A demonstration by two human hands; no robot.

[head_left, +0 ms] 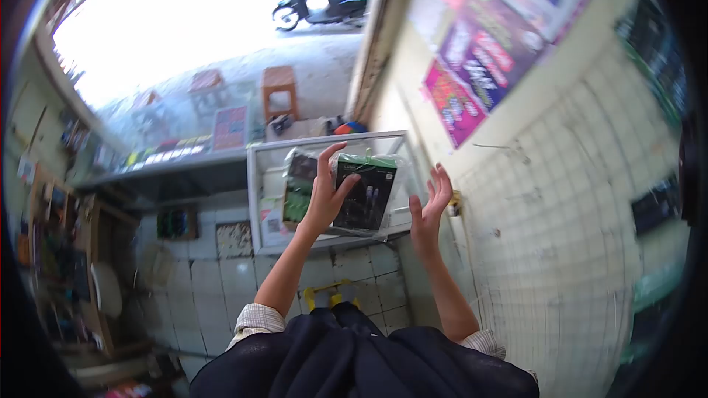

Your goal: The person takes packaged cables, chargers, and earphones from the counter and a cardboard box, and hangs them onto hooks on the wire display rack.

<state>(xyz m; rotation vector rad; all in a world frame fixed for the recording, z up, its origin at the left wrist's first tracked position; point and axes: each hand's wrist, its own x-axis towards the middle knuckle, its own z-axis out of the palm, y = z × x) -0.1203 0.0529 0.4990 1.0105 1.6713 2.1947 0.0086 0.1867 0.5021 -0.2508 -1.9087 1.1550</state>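
A black box with a green top edge (365, 193), wrapped in clear plastic, is over the white-framed glass case (257, 214). My left hand (327, 191) lies against the left side of this box, with its thumb over the front and its fingers apart. Just left of it is another plastic-wrapped package, green and dark (297, 190), partly behind my left hand. My right hand (430, 210) is raised to the right of the box, apart from it, fingers spread and nothing in it.
A wire grid (546, 199) covers the right wall, with dark packages (656, 206) hanging on it. Posters (490, 51) are above. A long glass counter (177, 166) runs left, with stools (280, 92) beyond. Wooden shelves (88, 265) stand at the left.
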